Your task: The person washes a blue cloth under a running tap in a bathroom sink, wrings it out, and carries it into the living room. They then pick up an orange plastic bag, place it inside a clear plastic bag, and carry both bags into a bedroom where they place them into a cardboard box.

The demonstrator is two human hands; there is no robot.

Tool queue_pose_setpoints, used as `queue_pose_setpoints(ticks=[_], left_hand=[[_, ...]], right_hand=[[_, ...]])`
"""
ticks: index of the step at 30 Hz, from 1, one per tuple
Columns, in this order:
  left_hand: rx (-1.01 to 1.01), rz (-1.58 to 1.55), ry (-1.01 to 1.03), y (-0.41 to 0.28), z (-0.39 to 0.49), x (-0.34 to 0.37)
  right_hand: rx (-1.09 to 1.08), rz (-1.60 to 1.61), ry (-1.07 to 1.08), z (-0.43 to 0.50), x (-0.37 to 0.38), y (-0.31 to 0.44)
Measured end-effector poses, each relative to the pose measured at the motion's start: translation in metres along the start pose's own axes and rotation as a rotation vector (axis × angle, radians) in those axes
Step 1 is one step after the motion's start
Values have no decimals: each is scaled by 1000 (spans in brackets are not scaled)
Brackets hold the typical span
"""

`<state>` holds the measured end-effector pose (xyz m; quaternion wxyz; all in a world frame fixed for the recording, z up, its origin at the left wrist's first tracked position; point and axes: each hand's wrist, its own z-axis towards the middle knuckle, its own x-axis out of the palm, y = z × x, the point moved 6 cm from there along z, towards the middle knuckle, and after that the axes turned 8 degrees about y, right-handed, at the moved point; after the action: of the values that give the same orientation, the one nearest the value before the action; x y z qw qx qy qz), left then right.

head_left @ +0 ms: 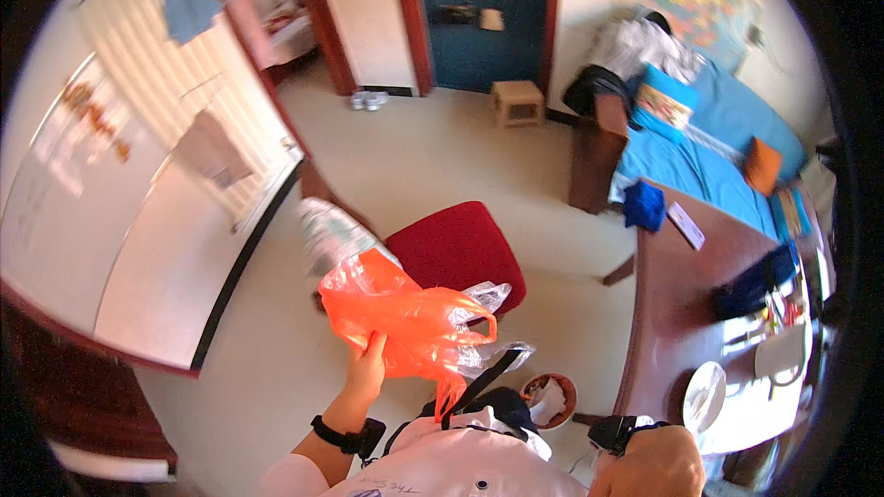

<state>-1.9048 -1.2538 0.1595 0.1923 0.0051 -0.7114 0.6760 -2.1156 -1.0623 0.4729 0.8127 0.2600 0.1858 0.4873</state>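
Note:
My left hand [371, 359] grips a crumpled orange plastic carrier bag [390, 310] by its side. The bag's loop handles spread to the right, and clear plastic film [487, 297] shows beside them. My right arm [652, 459] is bent at the lower right, with a black strap [611, 433] on it; the right hand itself cannot be made out. Just beyond the bag stands a chair with a red seat [459, 255]. Patterned fabric [338, 231] hangs at the chair's left side, partly covered by the bag.
A wooden table [663, 331] on the right holds a phone [686, 226], a blue cloth item [644, 206] and a white lid or plate [704, 393]. A waste bin [550, 400] stands by my legs. Farther off are a blue-covered sofa [690, 166], a stool [518, 103] and a dark door [483, 27].

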Motion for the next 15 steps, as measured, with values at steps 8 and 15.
queue_pose_setpoints(ticks=[8, 15], left_hand=[[-43, 243, 286, 37, 138, 109], [-103, 168, 243, 78, 225, 221]], right_hand=[[-102, -40, -184, -47, -106, 27], [-261, -202, -429, -92, -201, 72]])
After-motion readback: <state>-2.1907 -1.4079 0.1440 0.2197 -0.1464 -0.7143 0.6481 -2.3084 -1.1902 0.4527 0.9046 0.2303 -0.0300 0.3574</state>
